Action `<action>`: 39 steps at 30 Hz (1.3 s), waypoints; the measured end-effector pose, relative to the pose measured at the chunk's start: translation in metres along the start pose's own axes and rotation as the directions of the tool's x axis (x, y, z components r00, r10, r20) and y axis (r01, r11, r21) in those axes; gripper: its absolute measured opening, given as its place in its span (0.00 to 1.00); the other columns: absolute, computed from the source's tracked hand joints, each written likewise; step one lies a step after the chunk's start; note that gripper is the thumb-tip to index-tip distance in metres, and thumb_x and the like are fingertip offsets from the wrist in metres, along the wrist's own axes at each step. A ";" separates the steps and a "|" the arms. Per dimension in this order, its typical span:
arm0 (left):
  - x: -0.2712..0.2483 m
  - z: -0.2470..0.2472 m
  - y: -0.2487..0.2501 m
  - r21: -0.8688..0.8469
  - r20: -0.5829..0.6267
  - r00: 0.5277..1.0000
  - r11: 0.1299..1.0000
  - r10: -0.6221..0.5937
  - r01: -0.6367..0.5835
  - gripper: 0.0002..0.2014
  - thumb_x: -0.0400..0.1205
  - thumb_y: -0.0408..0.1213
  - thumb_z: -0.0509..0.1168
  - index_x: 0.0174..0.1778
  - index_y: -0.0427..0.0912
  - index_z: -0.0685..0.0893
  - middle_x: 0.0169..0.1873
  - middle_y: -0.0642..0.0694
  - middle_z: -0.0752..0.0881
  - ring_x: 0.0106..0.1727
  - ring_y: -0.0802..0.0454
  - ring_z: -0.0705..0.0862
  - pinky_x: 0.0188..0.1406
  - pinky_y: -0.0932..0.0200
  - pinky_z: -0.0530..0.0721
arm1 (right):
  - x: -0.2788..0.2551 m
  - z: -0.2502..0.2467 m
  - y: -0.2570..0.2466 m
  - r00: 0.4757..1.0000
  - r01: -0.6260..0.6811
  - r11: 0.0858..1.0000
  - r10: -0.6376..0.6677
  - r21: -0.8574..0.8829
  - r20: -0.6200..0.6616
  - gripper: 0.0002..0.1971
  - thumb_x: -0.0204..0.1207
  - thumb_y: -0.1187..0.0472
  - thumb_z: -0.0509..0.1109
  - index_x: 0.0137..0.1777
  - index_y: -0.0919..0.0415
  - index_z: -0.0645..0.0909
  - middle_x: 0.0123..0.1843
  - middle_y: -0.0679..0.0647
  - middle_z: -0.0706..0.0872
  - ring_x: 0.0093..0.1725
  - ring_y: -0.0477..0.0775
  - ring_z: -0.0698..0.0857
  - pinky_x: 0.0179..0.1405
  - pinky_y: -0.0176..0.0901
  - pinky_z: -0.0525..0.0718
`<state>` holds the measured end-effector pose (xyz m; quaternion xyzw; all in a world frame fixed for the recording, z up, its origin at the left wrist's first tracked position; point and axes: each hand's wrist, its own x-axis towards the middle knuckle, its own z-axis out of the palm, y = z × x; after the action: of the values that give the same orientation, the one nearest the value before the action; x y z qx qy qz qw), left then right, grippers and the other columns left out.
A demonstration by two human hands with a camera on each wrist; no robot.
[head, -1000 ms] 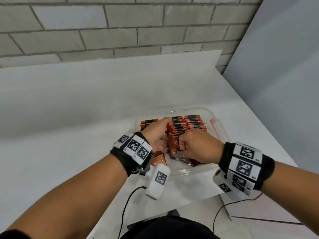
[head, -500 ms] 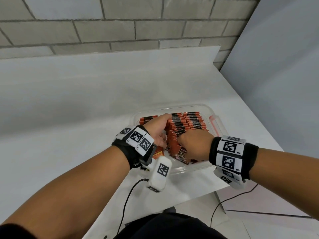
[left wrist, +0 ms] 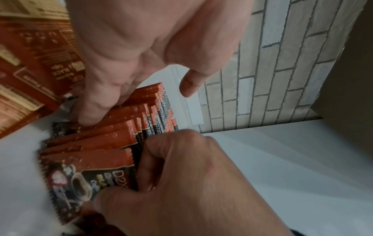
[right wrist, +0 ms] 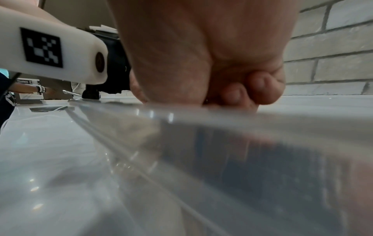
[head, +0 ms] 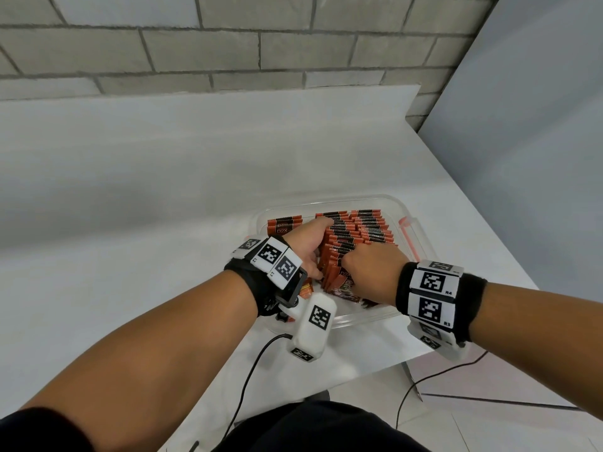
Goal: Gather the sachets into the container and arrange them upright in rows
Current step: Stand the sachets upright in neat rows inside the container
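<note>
Both my hands are down in the clear plastic container [head: 411, 238], which sits near the front right corner of the white desk [head: 130, 190]. My left hand [head: 306, 243] lies along the left side of the packed sachets [head: 362, 230], fingers straight and pressing against their edges; from the left wrist view those fingers [left wrist: 95, 102] push on the tops of the red and black packets. My right hand [head: 375, 272] is curled at the near end of the row, its thumb and fingers pinching the front sachet [left wrist: 88, 175], the one showing a cup of coffee on its face. The sachets stand upright in close rows filling the middle and right of the container; a short separate row [head: 284, 223] stands at the far left, and a few more lie flat [left wrist: 30, 55] under my left wrist.

From the right wrist view the container's near wall [right wrist: 222, 127] blocks almost everything, so only my curled fingers [right wrist: 262, 86] show above its rim. An orange latch [head: 406, 230] is on the container's right side. Two black cables [head: 244, 380] trail off the desk's front edge. Behind the desk is a pale grey brick wall [head: 228, 44], and a plain grey panel [head: 538, 125] stands to the right.
</note>
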<state>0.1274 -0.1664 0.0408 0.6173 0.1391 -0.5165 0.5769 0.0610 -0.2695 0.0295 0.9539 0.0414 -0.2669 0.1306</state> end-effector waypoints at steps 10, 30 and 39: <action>0.021 -0.002 -0.005 -0.056 0.111 0.992 0.996 -0.066 0.072 0.16 0.85 0.50 0.57 0.47 0.39 0.79 0.48 0.37 0.82 0.57 0.39 0.81 0.54 0.41 0.80 | 0.002 0.005 0.002 0.997 0.012 0.999 -0.015 -0.045 -0.076 0.09 0.79 0.63 0.60 0.54 0.60 0.79 0.51 0.56 0.86 0.49 0.60 0.86 0.40 0.45 0.73; 0.037 -0.006 -0.007 -0.075 0.111 0.989 0.991 -0.103 0.112 0.24 0.83 0.52 0.59 0.70 0.40 0.73 0.67 0.35 0.78 0.72 0.34 0.74 0.72 0.31 0.67 | -0.002 0.004 0.013 0.978 0.025 1.000 -0.027 -0.012 -0.207 0.16 0.78 0.50 0.66 0.60 0.58 0.73 0.50 0.53 0.85 0.47 0.57 0.85 0.40 0.43 0.70; 0.035 -0.007 -0.004 -0.069 0.117 0.979 0.982 -0.165 0.173 0.23 0.83 0.53 0.60 0.57 0.32 0.73 0.68 0.30 0.77 0.71 0.30 0.72 0.72 0.30 0.63 | -0.006 0.000 0.004 0.969 0.166 0.925 -0.217 0.343 0.116 0.13 0.81 0.64 0.59 0.44 0.66 0.85 0.41 0.56 0.86 0.34 0.52 0.78 0.29 0.33 0.69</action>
<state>0.1424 -0.1745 0.0092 0.5503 0.1790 -0.5913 0.5617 0.0564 -0.2732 0.0338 0.9306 0.0791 -0.3532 -0.0552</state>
